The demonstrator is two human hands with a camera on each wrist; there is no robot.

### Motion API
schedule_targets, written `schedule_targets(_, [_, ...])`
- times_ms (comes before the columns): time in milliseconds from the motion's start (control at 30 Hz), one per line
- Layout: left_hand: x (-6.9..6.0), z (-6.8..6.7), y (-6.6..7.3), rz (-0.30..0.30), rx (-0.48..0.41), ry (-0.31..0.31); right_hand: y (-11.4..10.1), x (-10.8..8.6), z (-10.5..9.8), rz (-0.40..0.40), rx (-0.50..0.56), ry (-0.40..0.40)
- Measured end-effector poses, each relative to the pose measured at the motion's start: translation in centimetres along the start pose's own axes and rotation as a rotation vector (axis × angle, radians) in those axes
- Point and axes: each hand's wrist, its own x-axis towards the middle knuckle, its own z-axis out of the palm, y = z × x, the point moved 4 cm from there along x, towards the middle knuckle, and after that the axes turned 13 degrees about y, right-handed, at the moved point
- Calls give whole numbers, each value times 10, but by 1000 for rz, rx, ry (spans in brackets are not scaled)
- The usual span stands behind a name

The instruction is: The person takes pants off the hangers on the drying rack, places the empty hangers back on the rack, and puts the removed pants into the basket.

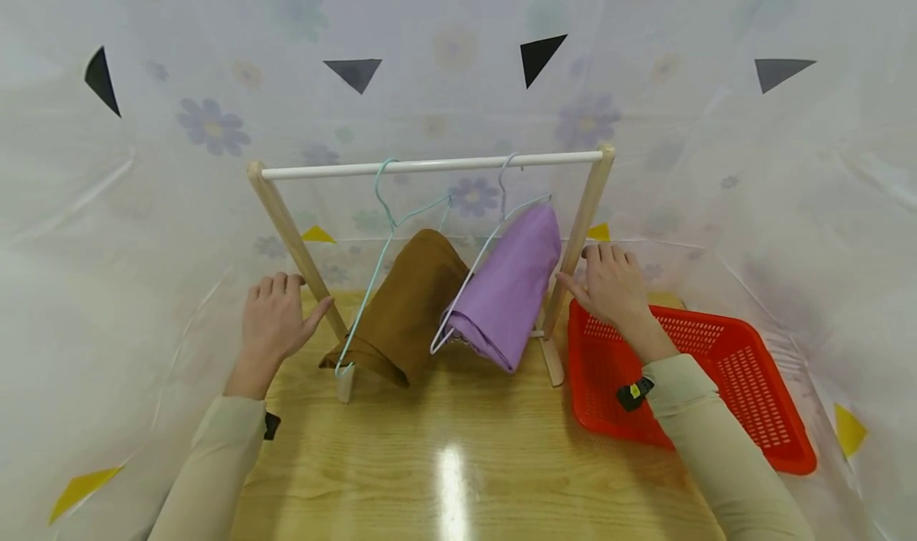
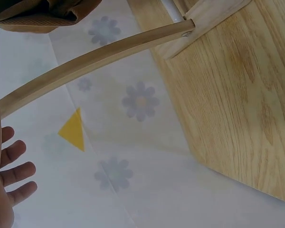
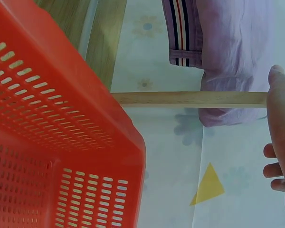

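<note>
A small clothes rack [image 1: 430, 165] with a white bar and wooden posts stands on the table. From the bar hangs a mint hanger [image 1: 369, 290] with a folded brown garment [image 1: 415, 306] over it. To its right, a pale hanger [image 1: 466, 282] carries a folded purple garment [image 1: 512, 286], whose striped trim shows in the right wrist view. My left hand [image 1: 275, 322] is beside the left post [image 2: 95, 59], thumb toward the wood, fingers relaxed and apart. By the right post [image 3: 190, 99], my right hand [image 1: 609, 286] has its thumb at the wood; contact cannot be told. Neither hand holds anything.
A red plastic basket [image 1: 777, 390] with slotted walls sits at the table's right, under my right forearm. The wooden table [image 1: 372, 461] spreads in front of the rack. Pale flowered sheeting [image 1: 444, 64] with black and yellow triangles encloses the back and sides.
</note>
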Motion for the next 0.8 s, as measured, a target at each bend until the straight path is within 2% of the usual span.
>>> schedule_targets(367, [4,10,2,72,33,33,0,9,5,-148,-42,117])
schedule_targets(533, [4,11,5,98,45,66,-1,10,7,-164,-37,109])
schedule_targets(800, [6,14,5,98,62,42,-7,11,7,-166,-85,135])
